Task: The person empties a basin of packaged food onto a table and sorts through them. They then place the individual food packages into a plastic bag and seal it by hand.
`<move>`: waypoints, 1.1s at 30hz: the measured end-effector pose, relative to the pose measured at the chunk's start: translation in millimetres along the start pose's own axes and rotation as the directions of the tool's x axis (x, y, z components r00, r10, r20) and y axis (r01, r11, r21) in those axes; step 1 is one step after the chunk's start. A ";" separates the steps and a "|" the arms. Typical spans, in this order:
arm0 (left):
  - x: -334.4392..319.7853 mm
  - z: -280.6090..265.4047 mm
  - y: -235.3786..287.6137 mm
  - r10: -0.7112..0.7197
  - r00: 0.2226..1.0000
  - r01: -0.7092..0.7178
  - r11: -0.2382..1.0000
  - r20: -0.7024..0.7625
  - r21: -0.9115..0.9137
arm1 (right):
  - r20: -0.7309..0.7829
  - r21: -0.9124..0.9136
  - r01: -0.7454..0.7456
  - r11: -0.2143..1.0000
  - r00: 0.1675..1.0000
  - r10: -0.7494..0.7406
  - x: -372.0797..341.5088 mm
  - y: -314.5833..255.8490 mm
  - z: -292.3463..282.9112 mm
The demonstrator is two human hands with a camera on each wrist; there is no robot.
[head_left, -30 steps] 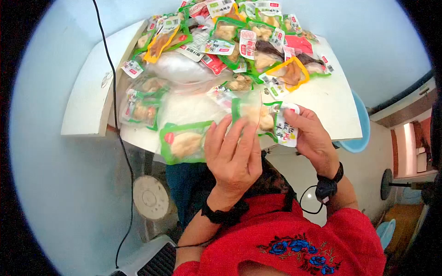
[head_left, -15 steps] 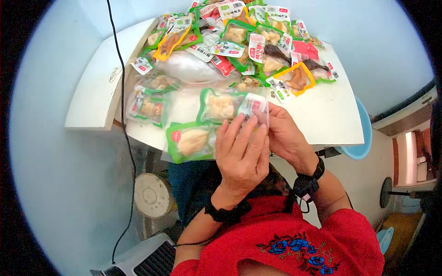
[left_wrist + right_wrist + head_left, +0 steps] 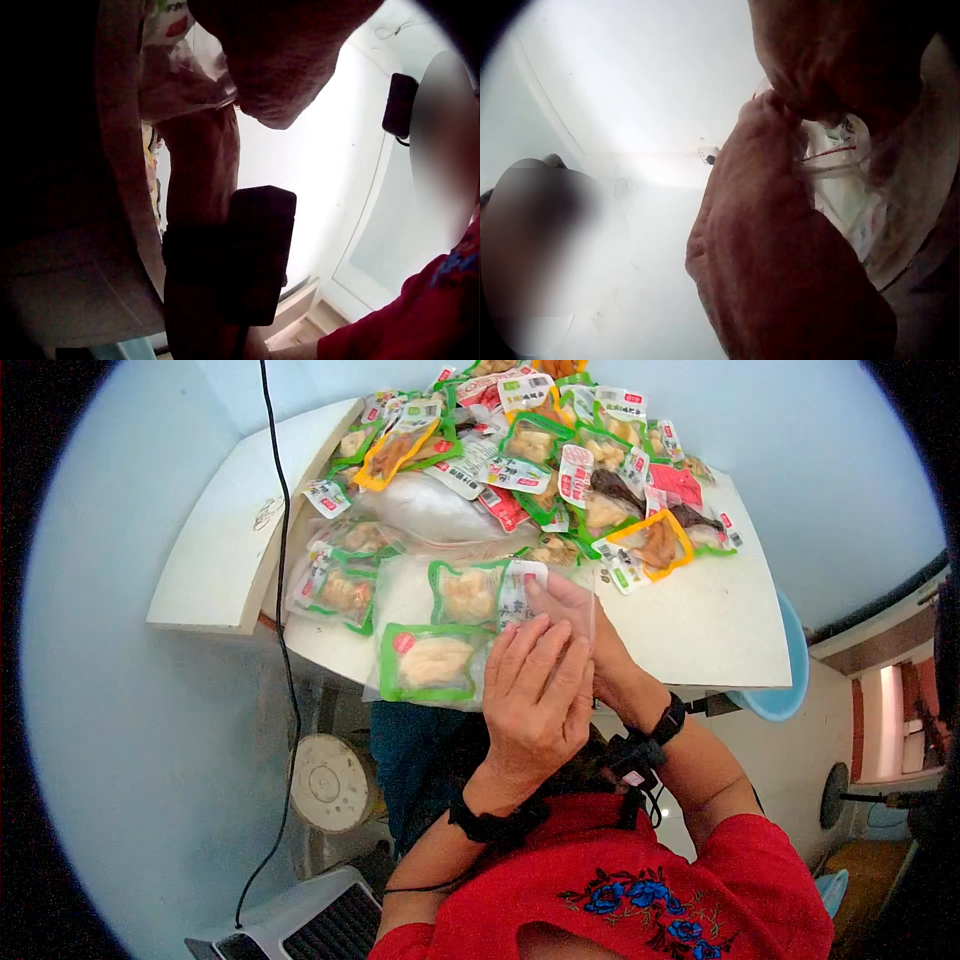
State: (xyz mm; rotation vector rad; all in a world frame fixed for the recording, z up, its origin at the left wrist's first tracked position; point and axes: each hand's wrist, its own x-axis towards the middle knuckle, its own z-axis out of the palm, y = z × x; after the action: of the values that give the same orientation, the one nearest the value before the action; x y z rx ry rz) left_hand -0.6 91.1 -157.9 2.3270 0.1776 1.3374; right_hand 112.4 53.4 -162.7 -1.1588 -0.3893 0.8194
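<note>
A clear plastic bag (image 3: 405, 582) lies at the table's front edge, its right end between my hands. Inside its lower part is a green-edged food packet (image 3: 432, 663) with a pale piece in it. Above that, a second green-edged food packet (image 3: 468, 596) with a white label is also within the bag. My right hand (image 3: 570, 600) reaches in from the right and pinches this packet's label end, thumb on top. My left hand (image 3: 535, 695) grips the bag near its right end, fingers laid over the front; its thumb is hidden.
A heap of food packets (image 3: 605, 455) covers the back of the white table (image 3: 715, 630). A filled clear bag (image 3: 430, 508) and bagged packets (image 3: 345, 592) lie to the left. A black cable (image 3: 284, 560) hangs at left; a blue basin (image 3: 782, 680) stands beyond the right edge.
My right hand has moved left, sliding the upper food packet from the bag's right end farther inside, above the lower packet. My left hand has stayed on the bag.
</note>
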 end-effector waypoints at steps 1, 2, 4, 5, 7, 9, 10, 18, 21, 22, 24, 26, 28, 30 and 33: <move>-0.1 -0.5 -0.5 -0.004 1.000 0.004 1.000 -0.001 0.002 | -0.078 0.099 -0.036 0.994 0.996 0.044 -8.9 -2.5 7.3; -0.4 -1.2 -0.5 -0.005 1.000 0.005 1.000 -0.002 0.002 | -0.152 0.200 -0.063 0.978 0.984 0.095 -13.8 -3.7 11.5; -0.7 -2.3 -0.3 -0.006 1.000 0.006 1.000 -0.006 0.000 | 0.171 -0.270 0.142 0.952 0.980 -0.098 1.8 2.9 -10.4; -0.8 -2.5 -0.6 -0.006 1.000 0.005 1.000 -0.009 -0.003 | 0.352 -0.455 0.288 0.842 0.927 -0.127 7.7 1.7 -15.1; -1.4 -2.8 -0.9 -0.002 1.000 0.002 1.000 -0.013 -0.012 | 0.338 -0.605 0.301 0.737 0.935 -0.105 5.3 -9.5 -11.2; -2.2 -1.8 -0.5 -0.003 1.000 0.003 1.000 -0.017 -0.011 | 0.346 -0.501 0.356 0.789 0.918 -0.195 8.3 0.4 -13.2; -2.7 -1.3 -0.3 -0.003 1.000 0.003 1.000 -0.018 -0.011 | 0.341 -0.306 0.403 0.862 0.892 -0.296 17.4 27.9 -21.9; -0.8 -1.1 1.2 0.005 1.000 -0.006 1.000 -0.015 -0.025 | 0.238 -0.461 0.404 0.790 0.914 -0.328 12.0 27.4 -8.0; -0.7 -1.0 1.4 -0.003 1.000 0.002 0.999 -0.014 -0.033 | 0.145 -0.475 0.126 0.871 0.987 -0.064 4.9 5.3 -0.2; -0.6 -0.7 1.2 -0.008 1.000 0.007 0.999 -0.015 -0.035 | 0.144 -0.336 0.097 0.937 0.988 -0.050 8.1 14.4 -5.0; -1.0 0.0 1.4 -0.009 1.000 0.009 1.000 -0.024 -0.024 | 0.218 -0.286 0.158 0.945 0.971 -0.096 12.3 26.0 -14.9; -1.1 -0.1 2.6 -0.011 1.000 0.011 1.000 -0.026 -0.015 | 0.372 -0.448 0.346 0.824 0.911 -0.180 11.9 25.1 -21.4; -0.6 -2.9 3.9 -0.015 1.000 0.014 1.000 -0.019 -0.006 | 0.456 -0.564 0.442 0.697 0.871 -0.183 0.5 6.6 -22.3; -0.9 -4.8 3.1 -0.010 1.000 0.010 1.000 -0.024 -0.011 | 0.476 -0.598 0.497 0.628 0.851 -0.221 -9.8 -7.0 -21.2; -2.2 -4.0 0.0 -0.018 0.998 0.017 1.000 -0.053 -0.023 | 0.421 -0.605 0.492 0.626 0.865 -0.273 -19.3 -12.9 -29.6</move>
State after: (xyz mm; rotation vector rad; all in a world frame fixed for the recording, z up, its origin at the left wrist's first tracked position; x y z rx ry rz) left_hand -5.2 91.6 -157.9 2.2680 0.1985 1.3864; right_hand 123.9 17.8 -159.6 -1.5751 -1.2486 0.4413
